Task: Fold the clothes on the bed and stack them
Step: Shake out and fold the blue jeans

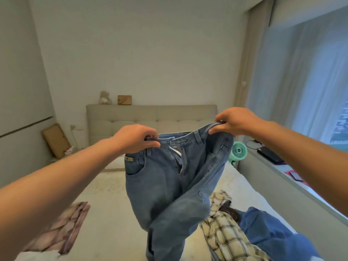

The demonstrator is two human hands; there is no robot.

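A pair of light blue jeans (pixel 169 191) hangs in the air over the white bed (pixel 105 200), its fly open and its legs twisted together below. My left hand (pixel 134 138) pinches the waistband at its left end. My right hand (pixel 235 120) grips the waistband at its right end, held a little higher. On the bed to the right lie a crumpled yellow plaid shirt (pixel 227 232) and a blue garment (pixel 273 234). A pinkish folded cloth (pixel 64 228) lies flat on the bed at the left.
A padded headboard (pixel 150 117) stands at the far end, with a teddy bear (pixel 104 97) and a small box (pixel 124 100) on its ledge. A green fan (pixel 237 151) and a laptop (pixel 269 155) sit by the curtained window on the right. Cardboard (pixel 56 140) leans at the left wall.
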